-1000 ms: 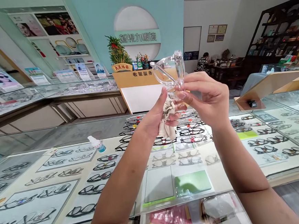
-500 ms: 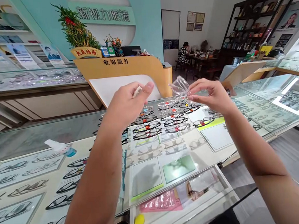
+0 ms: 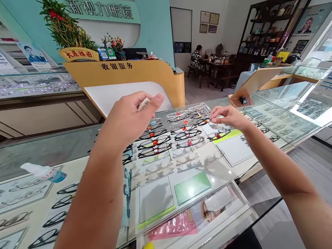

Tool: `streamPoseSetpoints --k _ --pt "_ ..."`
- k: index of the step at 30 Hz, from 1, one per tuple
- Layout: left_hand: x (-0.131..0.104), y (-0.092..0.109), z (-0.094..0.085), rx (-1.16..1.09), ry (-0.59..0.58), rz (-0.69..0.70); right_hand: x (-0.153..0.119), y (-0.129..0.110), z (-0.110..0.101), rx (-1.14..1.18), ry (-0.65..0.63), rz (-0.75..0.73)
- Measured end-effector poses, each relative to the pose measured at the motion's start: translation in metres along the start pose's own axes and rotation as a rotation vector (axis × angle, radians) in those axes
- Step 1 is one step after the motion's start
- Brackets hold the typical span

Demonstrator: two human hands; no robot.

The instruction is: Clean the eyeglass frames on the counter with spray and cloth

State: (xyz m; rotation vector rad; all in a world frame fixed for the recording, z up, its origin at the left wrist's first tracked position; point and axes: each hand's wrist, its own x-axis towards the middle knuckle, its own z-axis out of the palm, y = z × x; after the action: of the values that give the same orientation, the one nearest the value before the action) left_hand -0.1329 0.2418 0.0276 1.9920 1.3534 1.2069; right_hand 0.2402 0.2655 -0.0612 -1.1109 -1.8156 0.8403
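Evidently, clear-framed eyeglasses [image 3: 203,109] under fingertip control.
Our right hand [image 3: 228,117] pinches them over the worktop [image 3: 216,169]; our left hand [image 3: 129,117] curls round pale cloth [image 3: 143,104]. We should grip only the frame, lenses clear of skin and displayed spectacles [image 3: 154,142].

Wall [image 3: 155,29]: "新视力眼镜"; counter [image 3: 170,74]: "收银服务"

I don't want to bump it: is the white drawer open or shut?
Open: the white drawer juts past the edge of the glass counter, pink packet showing inside.
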Motion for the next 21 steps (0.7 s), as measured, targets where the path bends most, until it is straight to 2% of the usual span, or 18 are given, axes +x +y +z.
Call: streamPoseSetpoints --k 3,7,10,14,21 --pt "0.000 0.003 0.001 0.063 0.001 0.012 0.002 0.008 -0.005 -0.152 0.007 0.016" --pt "0.001 0.001 0.001 -0.005 0.002 0.074 0.007 0.032 -0.014 -0.379 0.000 0.064" --pt "0.002 -0.001 0.002 -0.043 -0.006 0.092 0.011 0.055 -0.021 -0.642 -0.070 0.037" --pt "0.003 -0.003 0.002 -0.015 -0.006 0.035 0.014 0.080 -0.023 -0.944 -0.210 -0.022" --pt "0.004 -0.005 0.002 -0.093 -0.050 0.037 0.016 0.100 -0.022 -1.037 -0.317 -0.051"
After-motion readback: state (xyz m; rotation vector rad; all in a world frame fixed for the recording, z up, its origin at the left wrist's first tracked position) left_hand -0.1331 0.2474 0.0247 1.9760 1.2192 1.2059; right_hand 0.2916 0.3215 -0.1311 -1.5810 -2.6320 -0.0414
